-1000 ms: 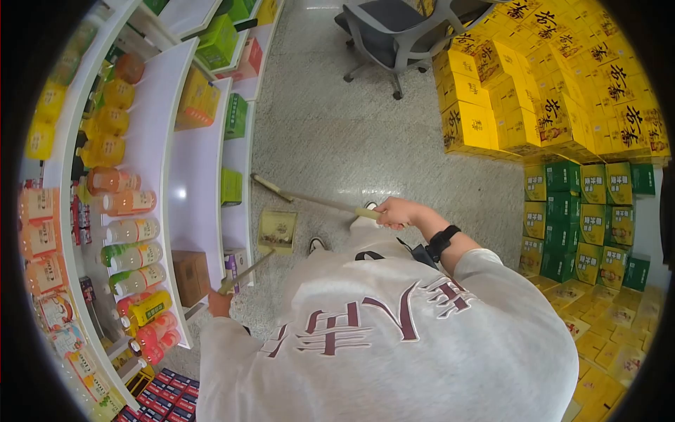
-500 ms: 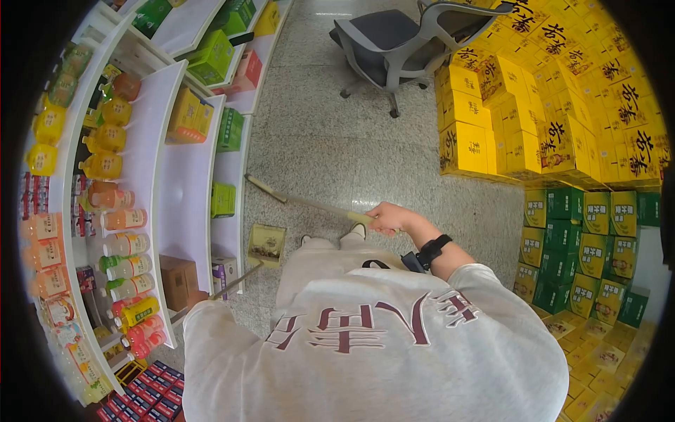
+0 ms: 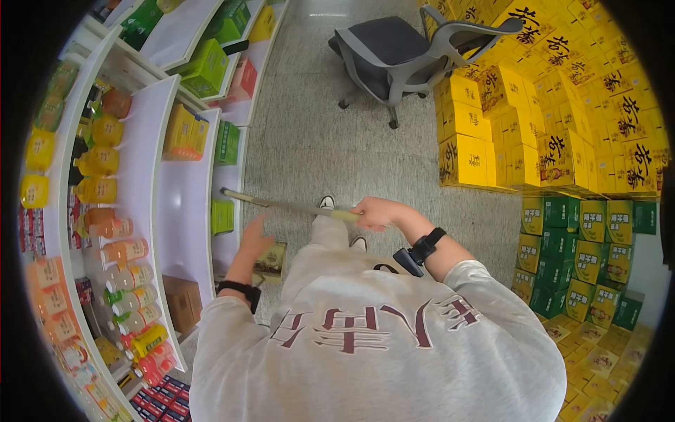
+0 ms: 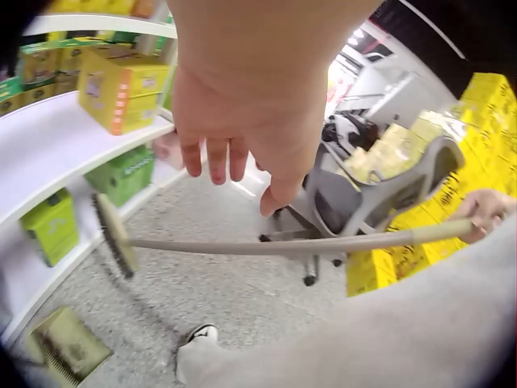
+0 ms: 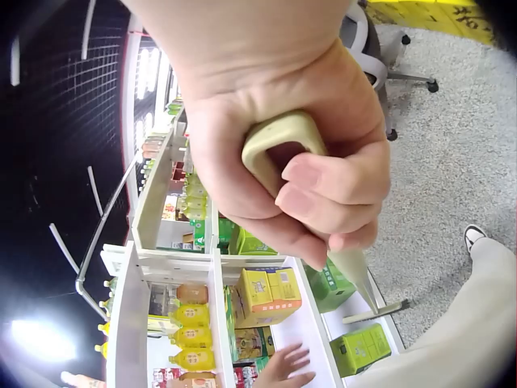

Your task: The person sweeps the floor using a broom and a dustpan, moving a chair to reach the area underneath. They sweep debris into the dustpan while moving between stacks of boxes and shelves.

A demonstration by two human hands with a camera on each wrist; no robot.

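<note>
My right hand (image 3: 377, 213) grips the pale green end of a broom (image 4: 323, 244), fingers curled round its hollow handle end (image 5: 283, 133) in the right wrist view. The long handle slants away to the left, and the bristled broom head (image 4: 115, 234) is raised on edge near the lowest shelf. My left hand (image 3: 256, 239) is held out in front of the shelves, fingers spread and slightly bent, with nothing in it. Below it on the floor, a pale green dustpan (image 4: 71, 343) with dark dirt inside is partly covered by the left arm in the head view.
White shelves (image 3: 165, 126) with bottles and cartons line the left side. A grey swivel chair (image 3: 394, 53) stands ahead. Stacked yellow boxes (image 3: 467, 158) and green boxes (image 3: 559, 239) rise on the right. Speckled floor (image 3: 337, 148) runs between them.
My left hand has let go of the dustpan handle and come up and forward, empty. The right hand keeps the broom, whose head has swung left toward the shelves.
</note>
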